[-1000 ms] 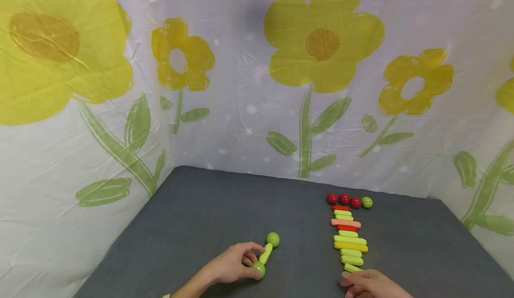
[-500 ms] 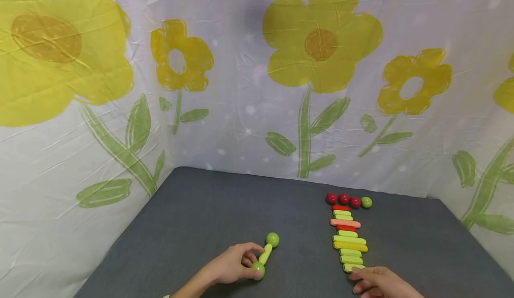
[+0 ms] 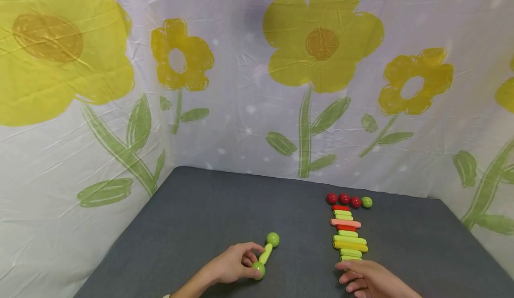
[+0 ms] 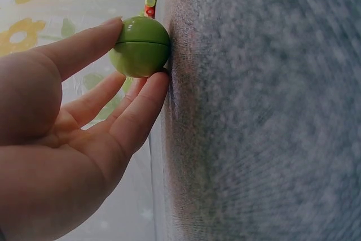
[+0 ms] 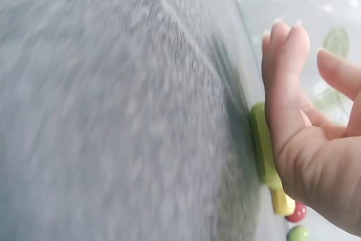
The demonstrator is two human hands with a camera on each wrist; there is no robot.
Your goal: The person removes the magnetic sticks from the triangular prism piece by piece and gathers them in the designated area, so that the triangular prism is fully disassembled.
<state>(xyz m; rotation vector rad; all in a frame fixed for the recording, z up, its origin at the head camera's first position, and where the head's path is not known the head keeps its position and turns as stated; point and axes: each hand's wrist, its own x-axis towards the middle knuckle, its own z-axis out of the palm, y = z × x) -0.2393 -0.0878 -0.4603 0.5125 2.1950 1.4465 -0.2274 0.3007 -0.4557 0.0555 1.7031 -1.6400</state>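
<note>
My left hand [image 3: 233, 263] pinches the nearer green ball [image 3: 259, 271] between thumb and fingers. A light-green rod [image 3: 266, 253] runs from that ball to a second green ball [image 3: 273, 239]; the three form a dumbbell shape on the table. In the left wrist view the pinched ball [image 4: 140, 46] shows a seam around its middle. My right hand [image 3: 373, 280] hovers at the near end of a row of coloured rods, its fingers loosely extended and holding nothing. It hides the nearest green rod in the head view, though a green rod [image 5: 262, 145] shows beside it in the right wrist view.
The row includes a yellow rod [image 3: 350, 246], a pink rod [image 3: 346, 223] and red rods [image 3: 346, 228]. Behind it, red balls [image 3: 344, 198] and one green ball [image 3: 367, 202] stand in line. A flower-printed curtain [image 3: 241, 124] bounds the dark table [image 3: 192, 217].
The slanted nearest rod was turned parallel to the row by my right hand. That hand then released it and shifted left over it. My left hand stays put on the ball.
</note>
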